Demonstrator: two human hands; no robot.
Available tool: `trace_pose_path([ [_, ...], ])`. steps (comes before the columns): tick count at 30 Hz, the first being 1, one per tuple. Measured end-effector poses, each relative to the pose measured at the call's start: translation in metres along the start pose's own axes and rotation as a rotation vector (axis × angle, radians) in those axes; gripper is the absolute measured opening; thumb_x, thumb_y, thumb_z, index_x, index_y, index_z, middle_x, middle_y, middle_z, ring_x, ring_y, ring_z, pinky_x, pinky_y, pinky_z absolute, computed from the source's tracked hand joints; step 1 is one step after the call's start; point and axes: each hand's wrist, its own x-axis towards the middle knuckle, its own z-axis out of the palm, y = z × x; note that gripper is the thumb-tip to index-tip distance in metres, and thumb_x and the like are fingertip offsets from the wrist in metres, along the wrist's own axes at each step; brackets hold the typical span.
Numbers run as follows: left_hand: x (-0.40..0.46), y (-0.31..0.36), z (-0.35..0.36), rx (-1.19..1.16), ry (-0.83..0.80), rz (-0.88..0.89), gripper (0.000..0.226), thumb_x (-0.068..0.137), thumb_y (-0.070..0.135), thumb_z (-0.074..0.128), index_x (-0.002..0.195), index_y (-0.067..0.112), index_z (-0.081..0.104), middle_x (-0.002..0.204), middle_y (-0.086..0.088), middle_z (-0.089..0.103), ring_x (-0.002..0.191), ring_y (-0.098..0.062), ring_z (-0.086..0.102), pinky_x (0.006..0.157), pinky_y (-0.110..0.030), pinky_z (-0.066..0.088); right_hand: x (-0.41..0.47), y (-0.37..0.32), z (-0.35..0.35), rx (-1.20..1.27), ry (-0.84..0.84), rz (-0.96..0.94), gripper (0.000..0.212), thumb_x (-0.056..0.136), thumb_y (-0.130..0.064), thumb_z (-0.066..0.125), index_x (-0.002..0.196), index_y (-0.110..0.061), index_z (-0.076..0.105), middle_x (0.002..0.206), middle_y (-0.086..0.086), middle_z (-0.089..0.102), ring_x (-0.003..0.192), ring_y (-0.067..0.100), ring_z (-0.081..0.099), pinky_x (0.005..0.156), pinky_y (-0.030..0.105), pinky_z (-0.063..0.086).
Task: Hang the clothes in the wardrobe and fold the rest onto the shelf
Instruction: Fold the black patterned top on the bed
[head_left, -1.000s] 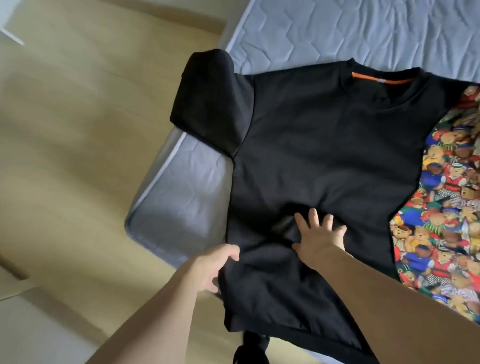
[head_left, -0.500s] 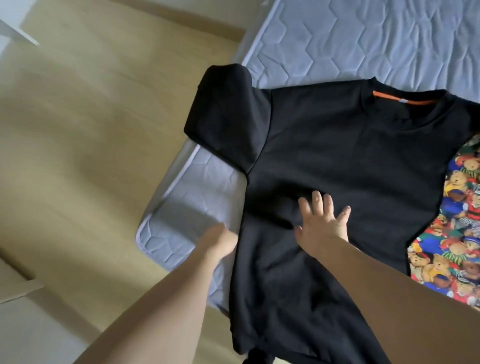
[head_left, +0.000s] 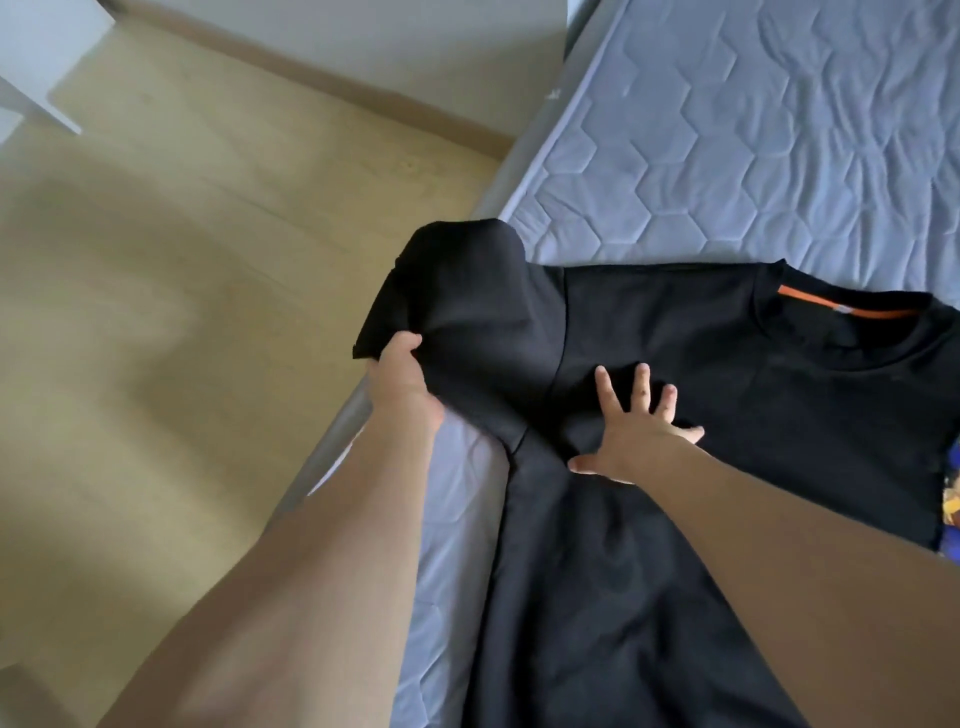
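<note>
Floor (head_left: 171, 312): pale wood boards, far left, running up to a skirting board (head_left: 363, 93) along a light wall.

Left hand (head_left: 402, 387): at the mattress edge, fingers closed around the hem of the T-shirt's sleeve (head_left: 457, 312), thumb on top; the sleeve is bunched and lifted, overhanging the bed edge.

T-shirt (head_left: 727, 395): black, lying flat on the mattress, neck towards the far right, orange strip (head_left: 841, 307) inside the collar.

Right hand (head_left: 636, 431): palm down on the shirt's chest just beside the sleeve seam, fingers spread wide, gripping nothing.

Mattress (head_left: 753, 130): grey-blue, quilted in hexagons, bare beyond the shirt.

Patterned cloth (head_left: 950, 493): bright colours, only a sliver at the right edge, beside the shirt.
</note>
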Motion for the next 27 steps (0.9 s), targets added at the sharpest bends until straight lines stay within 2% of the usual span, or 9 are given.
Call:
trace_pose_path([
  [5, -0.01, 0.013, -0.052, -0.253, 0.085, -0.098, 0.01, 0.088, 0.016, 0.05, 0.078, 0.013, 0.054, 0.067, 0.001, 0.056, 0.06, -0.013, 0.053, 0.063, -0.02, 0.051, 0.011, 0.001, -0.005, -0.018, -0.088, 0.018, 0.127, 0.065, -0.067, 0.071, 0.14, -0.045, -0.029, 0.151, 0.004, -0.037, 0.143, 0.039, -0.015, 0.105, 0.068, 0.022],
  [9, -0.012, 0.058, -0.032, -0.029, 0.019, -0.077, 0.016, 0.095, 0.016, 0.049, 0.094, 0.005, 0.061, 0.099, -0.009, 0.067, 0.088, -0.024, 0.065, 0.078, -0.029, 0.055, 0.015, -0.005, -0.01, 0.031, -0.152, 0.003, 0.127, 0.063, -0.071, 0.069, 0.142, -0.043, -0.026, 0.15, 0.008, -0.037, 0.141, 0.044, -0.019, 0.113, 0.061, 0.011],
  [11, -0.025, 0.071, -0.003, 0.192, 0.127, 0.16, 0.009, 0.093, 0.005, 0.047, 0.098, 0.007, 0.054, 0.093, -0.006, 0.058, 0.089, -0.024, 0.06, 0.071, -0.021, 0.049, 0.017, 0.006, -0.021, 0.37, -0.281, -0.04, 0.11, 0.07, -0.066, 0.068, 0.146, -0.047, -0.009, 0.153, -0.001, -0.033, 0.143, 0.035, -0.019, 0.116, 0.054, 0.004],
  [14, -0.067, 0.069, 0.034, 0.226, 0.195, 0.854, 0.019, 0.089, 0.0, 0.054, 0.106, 0.006, 0.049, 0.088, 0.004, 0.057, 0.081, -0.014, 0.06, 0.066, -0.006, 0.041, 0.008, 0.038, -0.047, 1.097, -0.49, -0.068, 0.067, 0.074, -0.051, 0.07, 0.136, -0.042, 0.046, 0.159, -0.012, 0.012, 0.139, 0.019, 0.03, 0.107, 0.044, 0.037],
  [16, -0.093, 0.04, 0.05, 0.429, 0.039, 1.192, 0.024, 0.088, 0.0, 0.053, 0.111, 0.006, 0.051, 0.095, -0.001, 0.062, 0.088, -0.012, 0.059, 0.072, -0.011, 0.041, 0.001, 0.064, -0.06, 1.338, -0.404, -0.04, 0.043, 0.087, -0.05, 0.053, 0.125, -0.031, 0.056, 0.145, -0.006, 0.043, 0.125, 0.016, 0.045, 0.1, 0.038, 0.04],
  [19, -0.123, -0.037, 0.062, 0.939, -0.35, 1.525, 0.036, 0.082, -0.001, 0.055, 0.115, 0.013, 0.051, 0.095, -0.007, 0.065, 0.087, -0.025, 0.059, 0.08, -0.03, 0.043, -0.006, 0.12, -0.072, 1.699, -0.172, 0.039, 0.05, 0.095, -0.056, 0.032, 0.128, -0.024, 0.052, 0.136, 0.006, 0.053, 0.118, 0.026, 0.051, 0.106, 0.049, 0.029],
  [23, -0.124, -0.127, 0.039, 1.97, -1.094, 1.427, 0.085, 0.078, -0.002, 0.054, 0.148, 0.025, 0.015, 0.12, 0.0, 0.06, 0.114, -0.02, 0.053, 0.115, -0.036, 0.024, -0.028, 0.185, -0.072, 2.143, -0.005, 0.073, 0.071, 0.088, -0.071, 0.027, 0.124, -0.018, 0.056, 0.114, 0.013, 0.066, 0.101, 0.031, 0.058, 0.093, 0.049, 0.042],
  [25, -0.124, -0.139, 0.033, 2.067, -1.114, 1.293, 0.088, 0.079, -0.002, 0.051, 0.149, 0.028, 0.007, 0.127, 0.002, 0.052, 0.12, -0.019, 0.046, 0.118, -0.041, 0.019, -0.036, 0.206, -0.066, 2.212, -0.039, 0.031, 0.076, 0.082, -0.078, 0.027, 0.122, -0.023, 0.062, 0.109, 0.01, 0.07, 0.105, 0.03, 0.059, 0.084, 0.045, 0.045],
  [27, -0.124, -0.139, 0.04, 1.95, -0.893, 1.259, 0.076, 0.081, 0.0, 0.05, 0.146, 0.024, 0.02, 0.134, 0.001, 0.047, 0.125, -0.021, 0.043, 0.115, -0.04, 0.023, -0.04, 0.224, -0.056, 2.202, -0.065, 0.035, 0.083, 0.076, -0.085, 0.025, 0.122, -0.028, 0.064, 0.115, 0.009, 0.069, 0.109, 0.033, 0.06, 0.087, 0.048, 0.045],
])
